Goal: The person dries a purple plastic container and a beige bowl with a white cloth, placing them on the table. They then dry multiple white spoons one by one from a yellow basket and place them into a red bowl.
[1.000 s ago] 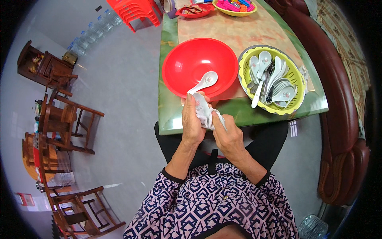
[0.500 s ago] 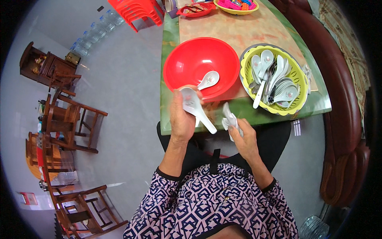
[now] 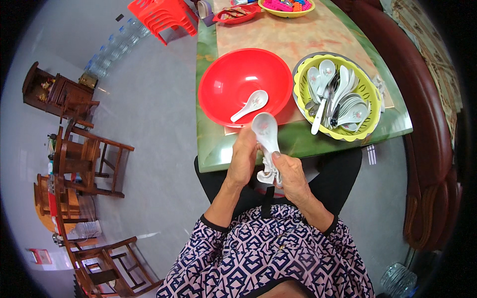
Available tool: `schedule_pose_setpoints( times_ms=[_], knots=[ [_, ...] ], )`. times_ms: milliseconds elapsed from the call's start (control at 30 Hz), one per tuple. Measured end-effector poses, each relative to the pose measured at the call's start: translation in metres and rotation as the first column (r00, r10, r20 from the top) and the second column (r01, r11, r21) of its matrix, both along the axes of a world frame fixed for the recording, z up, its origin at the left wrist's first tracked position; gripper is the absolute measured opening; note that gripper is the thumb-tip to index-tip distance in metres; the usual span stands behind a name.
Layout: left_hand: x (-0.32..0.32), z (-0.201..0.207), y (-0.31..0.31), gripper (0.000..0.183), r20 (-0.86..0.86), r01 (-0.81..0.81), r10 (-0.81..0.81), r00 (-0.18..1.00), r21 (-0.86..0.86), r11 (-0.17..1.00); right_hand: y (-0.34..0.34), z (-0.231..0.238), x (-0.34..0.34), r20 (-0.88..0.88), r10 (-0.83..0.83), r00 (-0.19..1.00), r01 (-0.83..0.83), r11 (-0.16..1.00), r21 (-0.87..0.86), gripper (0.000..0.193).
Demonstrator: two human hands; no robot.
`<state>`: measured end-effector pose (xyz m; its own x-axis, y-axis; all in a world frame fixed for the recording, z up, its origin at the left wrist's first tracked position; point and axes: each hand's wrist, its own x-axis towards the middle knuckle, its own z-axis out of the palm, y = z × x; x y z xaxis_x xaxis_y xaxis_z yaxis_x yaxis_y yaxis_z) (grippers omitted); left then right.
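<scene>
A white soup spoon point(image 3: 265, 130) with a faint flower print is held between my hands, bowl away from me, just off the table's near edge. My left hand point(image 3: 242, 158), slightly blurred, closes on its side near the bowl. My right hand point(image 3: 292, 178) pinches the handle through a crumpled white tissue point(image 3: 269, 171), which hangs below the fingers. A similar white spoon point(image 3: 254, 103) lies in the red basin point(image 3: 217, 79), its handle toward me. To the right, a yellow-green basket point(image 3: 301, 94) holds several white spoons point(image 3: 341, 94) and some metal cutlery.
Basin and basket stand on a green-edged table point(image 3: 223, 151). Farther back are a red dish point(image 3: 233, 21) and a yellow bowl point(image 3: 290, 14) of colourful pieces. A brown leather sofa point(image 3: 392, 74) runs along the right; wooden chairs point(image 3: 102, 149) and stacked red stools point(image 3: 161, 20) stand left.
My right hand has brought the tissue over to the spoon and now grips its handle. The spoon has turned more upright and moved right with my left hand.
</scene>
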<state>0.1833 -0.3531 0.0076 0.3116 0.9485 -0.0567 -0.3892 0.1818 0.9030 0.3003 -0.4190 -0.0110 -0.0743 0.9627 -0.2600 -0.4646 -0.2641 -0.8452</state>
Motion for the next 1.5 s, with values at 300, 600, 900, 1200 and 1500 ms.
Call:
schedule_pose_setpoints(
  times_ms=[300, 600, 900, 1200, 1500],
  knots=[
    [-0.005, -0.003, -0.019, 0.031, -0.241, 0.043, -0.074, 0.968, -0.131, 0.990, 0.007, -0.006, 0.000, 0.230, 0.010, 0.973, -0.041, 0.990, 0.132, 0.037],
    [-0.034, 0.030, 0.055, 0.027, -0.655, -0.089, 0.348, 0.670, 0.395, 0.915, -0.013, -0.015, 0.015, 0.519, -0.048, 0.854, -0.120, 0.951, 0.285, 0.032],
    [-0.013, -0.003, 0.111, 0.017, -0.809, 0.276, 0.535, 0.243, 0.586, 0.762, 0.005, -0.023, 0.044, 0.751, -0.365, 0.550, 0.003, 0.900, 0.435, 0.025],
    [-0.009, -0.007, 0.113, 0.024, -0.899, 0.325, 0.410, 0.157, 0.439, 0.838, 0.022, -0.033, 0.049, 0.811, -0.525, 0.257, -0.011, 0.838, 0.545, 0.027],
    [0.016, 0.017, 0.104, 0.025, -0.637, 0.479, 0.762, 0.118, 0.709, 0.519, 0.031, -0.040, 0.058, 0.828, -0.507, 0.240, -0.122, 0.830, 0.544, 0.020]
  ],
)
